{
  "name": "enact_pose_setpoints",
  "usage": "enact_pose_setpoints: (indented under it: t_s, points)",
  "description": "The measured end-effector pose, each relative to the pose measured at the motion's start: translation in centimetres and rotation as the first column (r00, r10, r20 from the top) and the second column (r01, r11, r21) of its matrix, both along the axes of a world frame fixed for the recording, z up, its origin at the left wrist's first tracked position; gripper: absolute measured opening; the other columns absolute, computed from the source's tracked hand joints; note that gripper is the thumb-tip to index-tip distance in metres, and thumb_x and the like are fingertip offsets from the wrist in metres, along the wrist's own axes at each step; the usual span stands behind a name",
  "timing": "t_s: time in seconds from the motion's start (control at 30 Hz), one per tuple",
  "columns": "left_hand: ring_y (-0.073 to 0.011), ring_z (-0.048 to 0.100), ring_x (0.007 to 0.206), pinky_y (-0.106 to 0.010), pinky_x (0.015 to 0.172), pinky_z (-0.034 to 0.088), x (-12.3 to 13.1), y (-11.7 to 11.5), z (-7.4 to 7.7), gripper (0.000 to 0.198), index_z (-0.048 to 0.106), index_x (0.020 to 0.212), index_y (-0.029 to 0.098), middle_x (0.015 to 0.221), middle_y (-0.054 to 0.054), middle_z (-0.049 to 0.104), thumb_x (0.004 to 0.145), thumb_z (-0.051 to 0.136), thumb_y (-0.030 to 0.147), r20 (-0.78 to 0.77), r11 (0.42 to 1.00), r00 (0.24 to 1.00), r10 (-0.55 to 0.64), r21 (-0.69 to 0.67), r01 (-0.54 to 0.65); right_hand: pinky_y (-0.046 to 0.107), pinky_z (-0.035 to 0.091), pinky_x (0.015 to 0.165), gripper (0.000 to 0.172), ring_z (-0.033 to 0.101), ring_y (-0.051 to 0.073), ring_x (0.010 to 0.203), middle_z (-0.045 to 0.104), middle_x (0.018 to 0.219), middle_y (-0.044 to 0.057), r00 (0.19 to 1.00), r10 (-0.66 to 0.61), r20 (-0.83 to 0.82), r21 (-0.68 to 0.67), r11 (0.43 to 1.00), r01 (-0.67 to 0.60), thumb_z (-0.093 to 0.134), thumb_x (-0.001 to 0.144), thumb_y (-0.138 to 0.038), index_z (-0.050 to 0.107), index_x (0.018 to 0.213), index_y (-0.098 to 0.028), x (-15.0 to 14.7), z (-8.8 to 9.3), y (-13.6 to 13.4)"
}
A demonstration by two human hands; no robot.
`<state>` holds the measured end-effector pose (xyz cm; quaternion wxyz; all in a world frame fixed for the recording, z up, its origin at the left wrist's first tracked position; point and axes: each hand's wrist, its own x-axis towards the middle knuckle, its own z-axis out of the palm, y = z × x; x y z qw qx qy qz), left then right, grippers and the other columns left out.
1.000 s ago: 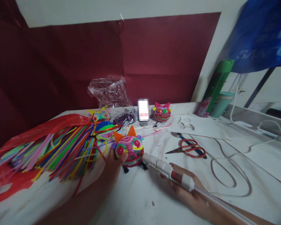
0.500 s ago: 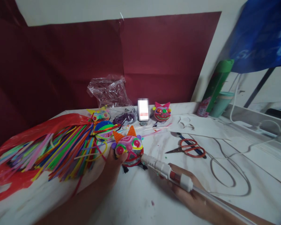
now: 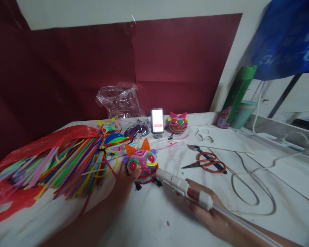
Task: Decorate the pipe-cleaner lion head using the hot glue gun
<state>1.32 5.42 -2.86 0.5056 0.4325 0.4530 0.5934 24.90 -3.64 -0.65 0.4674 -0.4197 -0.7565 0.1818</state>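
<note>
My left hand (image 3: 126,180) is closed around the left side of a colourful pipe-cleaner animal head (image 3: 143,164). The head has orange pointed ears, pink round eyes and black tufts at its bottom. In my right hand (image 3: 202,202) is a white hot glue gun (image 3: 184,188), a clear glue stick coming out of its rear. The nozzle points left and meets the lower right edge of the head, though whether it touches I cannot tell. Behind the head lies a round piece (image 3: 115,142) wound in blue and green.
Many coloured pipe cleaners (image 3: 67,164) lie on red plastic (image 3: 51,135) at left. Orange-handled scissors (image 3: 208,163) and a looped cable (image 3: 257,202) are at right. A pink-eared head (image 3: 178,122), a phone (image 3: 157,120) and a spray can (image 3: 237,97) stand farther back.
Almost nothing differs. The animal head has shifted very slightly in my left hand, and the glue gun's nozzle stays at its edge.
</note>
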Motion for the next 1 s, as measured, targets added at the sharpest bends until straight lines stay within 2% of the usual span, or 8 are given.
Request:
enact_pose_setpoints:
  t_s: [0.1,0.2,0.3,0.53,0.73,0.9,1.0]
  points:
    - [-0.0226,0.066,0.094,-0.032,0.085,0.052,0.08,-0.03,0.11,0.062,0.058,0.117,0.021,0.099,-0.005,0.071,0.059,0.079,0.030,-0.005,1.000,1.000,-0.013,-0.022,0.013,0.028,0.049,0.051,0.014,0.061,0.020,0.055,0.061,0.066,0.001,1.000,0.006,0.011,-0.034,0.999,-0.006,0.045,0.083,-0.026,0.053,0.071,-0.025,-0.09,0.02,-0.08]
    - [-0.0227,0.065,0.098,-0.031,0.086,0.052,0.12,-0.09,0.17,0.066,0.056,0.121,0.021,0.104,-0.005,0.071,0.059,0.079,0.030,0.007,0.999,1.000,-0.027,-0.016,0.027,0.029,0.050,0.052,0.015,0.060,0.021,0.055,0.060,0.065,0.001,1.000,-0.029,-0.002,-0.007,1.000,0.029,0.047,0.082,-0.024,0.054,0.069,-0.025,-0.13,0.07,-0.10]
    - [-0.0231,0.065,0.102,-0.029,0.086,0.052,0.09,-0.17,0.16,0.067,0.056,0.120,0.022,0.107,-0.005,0.071,0.059,0.080,0.031,0.026,1.000,0.999,-0.030,-0.006,0.030,0.028,0.049,0.049,0.014,0.059,0.020,0.053,0.059,0.063,0.000,1.000,0.016,-0.007,0.030,0.999,-0.016,0.048,0.080,-0.023,0.052,0.067,-0.026,-0.04,0.13,0.05]
    - [-0.0215,0.067,0.096,-0.029,0.084,0.053,0.08,-0.01,0.05,0.069,0.055,0.122,0.022,0.102,-0.004,0.072,0.059,0.082,0.033,0.025,0.999,0.999,-0.033,-0.030,0.034,0.027,0.048,0.048,0.013,0.059,0.019,0.053,0.058,0.062,0.000,1.000,0.016,0.013,0.027,1.000,-0.016,0.047,0.080,-0.025,0.051,0.068,-0.025,-0.01,0.19,0.22]
    - [-0.0233,0.067,0.098,-0.030,0.083,0.054,0.02,0.24,-0.06,0.069,0.055,0.122,0.022,0.103,-0.003,0.072,0.059,0.082,0.033,0.068,0.999,0.997,-0.019,-0.044,0.022,0.029,0.051,0.051,0.018,0.059,0.020,0.054,0.058,0.062,0.000,0.993,-0.114,-0.015,0.024,0.993,0.114,0.048,0.080,-0.023,0.049,0.062,-0.027,-0.10,0.27,-0.15]
    - [-0.0256,0.065,0.108,-0.032,0.091,0.052,0.13,-0.15,0.37,0.068,0.055,0.123,0.023,0.109,-0.006,0.071,0.061,0.081,0.034,0.083,0.998,0.995,-0.046,-0.027,0.048,0.028,0.049,0.049,0.018,0.058,0.019,0.052,0.056,0.061,-0.001,1.000,-0.002,0.004,0.065,0.998,0.001,0.048,0.081,-0.022,0.049,0.064,-0.027,0.18,-0.07,0.15]
    - [-0.0263,0.064,0.110,-0.033,0.093,0.051,0.12,-0.26,0.46,0.066,0.055,0.123,0.023,0.113,-0.007,0.070,0.063,0.080,0.034,0.083,0.998,0.994,-0.066,-0.002,0.066,0.026,0.049,0.050,0.017,0.059,0.018,0.053,0.056,0.063,-0.001,0.999,0.008,0.047,0.062,0.998,-0.011,0.048,0.081,-0.021,0.047,0.066,-0.026,0.21,-0.01,0.12]
